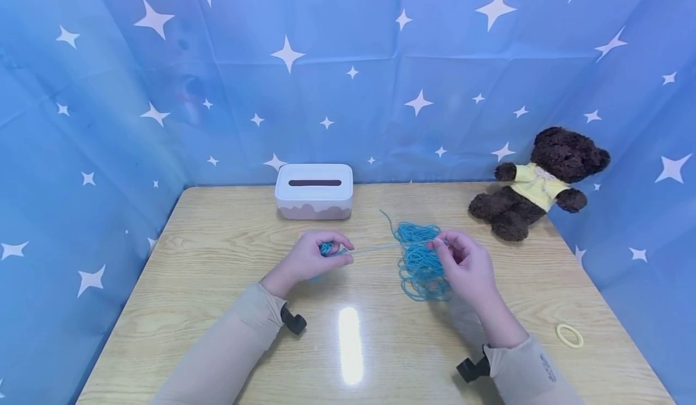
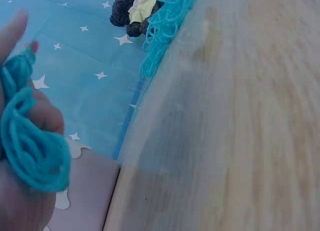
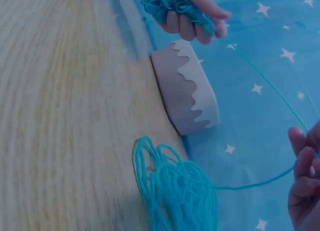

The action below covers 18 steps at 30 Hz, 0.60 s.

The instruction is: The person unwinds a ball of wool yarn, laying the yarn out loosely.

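Note:
A small bundle of teal yarn [image 2: 37, 141] lies in my left hand [image 1: 312, 257], its fingers curled round it. From that bundle a single strand runs across to my right hand [image 1: 467, 266], whose thumb and fingertips pinch it. Beneath and beside the right hand, a loose looped heap of the same yarn [image 1: 421, 269] rests on the table, one end trailing toward the back. In the right wrist view the strand passes from the left hand through the right fingers and down to the heap [image 3: 180, 191].
A white and mauve tissue box [image 1: 314, 192] stands at the table's back edge. At the back right a brown teddy bear [image 1: 538, 184] in a yellow shirt leans by the curtain. A pale yellow ring [image 1: 569, 336] lies at the right on the wooden table [image 1: 217, 242].

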### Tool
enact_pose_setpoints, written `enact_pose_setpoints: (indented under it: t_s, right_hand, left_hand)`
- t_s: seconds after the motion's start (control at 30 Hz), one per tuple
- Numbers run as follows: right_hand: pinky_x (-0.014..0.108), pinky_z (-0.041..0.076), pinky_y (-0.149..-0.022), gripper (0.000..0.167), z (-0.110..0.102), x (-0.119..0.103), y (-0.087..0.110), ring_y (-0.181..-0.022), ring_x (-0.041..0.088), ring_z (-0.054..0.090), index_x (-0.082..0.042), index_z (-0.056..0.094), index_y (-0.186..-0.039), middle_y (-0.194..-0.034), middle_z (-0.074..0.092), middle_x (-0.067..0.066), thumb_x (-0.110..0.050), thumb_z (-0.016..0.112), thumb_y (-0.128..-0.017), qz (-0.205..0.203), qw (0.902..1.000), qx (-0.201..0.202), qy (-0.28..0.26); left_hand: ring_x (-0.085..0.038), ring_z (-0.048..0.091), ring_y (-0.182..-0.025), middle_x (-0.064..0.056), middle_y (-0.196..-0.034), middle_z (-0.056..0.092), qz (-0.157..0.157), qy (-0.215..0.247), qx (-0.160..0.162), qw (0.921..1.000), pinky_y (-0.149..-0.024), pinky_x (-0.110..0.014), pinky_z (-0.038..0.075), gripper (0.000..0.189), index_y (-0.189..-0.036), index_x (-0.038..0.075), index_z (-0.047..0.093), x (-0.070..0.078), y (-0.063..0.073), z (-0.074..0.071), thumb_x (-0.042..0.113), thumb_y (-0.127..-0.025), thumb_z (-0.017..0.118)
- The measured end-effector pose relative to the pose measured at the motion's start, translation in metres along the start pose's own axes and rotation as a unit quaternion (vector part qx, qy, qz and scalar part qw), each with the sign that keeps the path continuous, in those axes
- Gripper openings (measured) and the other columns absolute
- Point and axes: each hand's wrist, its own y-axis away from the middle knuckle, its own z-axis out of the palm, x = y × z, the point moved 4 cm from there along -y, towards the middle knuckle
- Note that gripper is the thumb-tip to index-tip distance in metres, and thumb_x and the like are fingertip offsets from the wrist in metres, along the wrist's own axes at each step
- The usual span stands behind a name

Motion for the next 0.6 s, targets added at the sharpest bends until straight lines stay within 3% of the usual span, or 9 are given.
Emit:
enact_pose_setpoints:
  t_s: [0.13, 0.2, 0.3, 0.43, 0.6]
  right_hand:
    - [0.027, 0.037, -0.045, 0.013, -0.004, 0.002, 0.001, -0.051, 0.008, 0.043, -0.011, 0.076, -0.105, -0.089, 0.074, -0.027, -0.017, 0.066, -0.111, 0.000, 0.9999, -0.004, 0.012]
    - [0.027, 0.038, -0.045, 0.014, -0.007, 0.004, 0.002, -0.051, 0.009, 0.043, -0.012, 0.076, -0.105, -0.089, 0.074, -0.025, -0.018, 0.066, -0.111, 0.001, 0.9998, -0.005, 0.018]
    - [0.027, 0.038, -0.045, 0.014, -0.011, 0.007, 0.005, -0.050, 0.008, 0.043, -0.010, 0.076, -0.104, -0.081, 0.070, -0.020, -0.016, 0.066, -0.111, 0.000, 0.9997, -0.008, 0.023]
    - [0.028, 0.038, -0.044, 0.015, -0.017, 0.015, 0.011, -0.050, 0.006, 0.042, -0.008, 0.077, -0.101, -0.068, 0.061, -0.011, -0.014, 0.066, -0.110, 0.007, 0.9992, -0.021, 0.035]
    - [0.029, 0.039, -0.045, 0.016, -0.021, 0.026, 0.016, -0.052, 0.005, 0.045, -0.009, 0.077, -0.102, -0.073, 0.068, -0.003, -0.019, 0.067, -0.110, 0.023, 0.9965, -0.043, 0.067]
  left_hand:
    - [-0.003, 0.061, -0.073, 0.011, -0.080, 0.071, 0.012, -0.012, -0.034, 0.9993, -0.068, -0.021, 0.051, 0.008, -0.100, 0.014, 0.085, 0.001, 0.000, 0.003, 0.017, -0.093, 0.088]
    - [-0.003, 0.062, -0.074, 0.011, -0.082, 0.074, 0.023, 0.000, -0.031, 0.9993, -0.068, -0.021, 0.052, 0.006, -0.090, 0.013, 0.083, 0.001, 0.000, 0.003, 0.013, -0.096, 0.084]
    - [-0.006, 0.055, -0.072, 0.004, -0.077, 0.064, 0.051, 0.032, 0.003, 0.9982, -0.069, -0.021, 0.048, 0.025, -0.077, 0.007, 0.070, 0.000, 0.000, -0.001, 0.005, -0.101, 0.075]
    - [-0.017, 0.048, -0.067, -0.006, -0.075, 0.052, 0.072, 0.078, 0.054, 0.9929, -0.067, -0.024, 0.044, 0.031, -0.077, 0.003, 0.058, 0.000, 0.002, -0.009, 0.002, -0.109, 0.061]
    - [-0.023, 0.042, -0.054, -0.012, -0.062, 0.045, 0.093, 0.115, 0.092, 0.9847, -0.056, -0.026, 0.040, 0.038, -0.071, 0.001, 0.050, 0.002, 0.004, -0.016, 0.001, -0.109, 0.053]
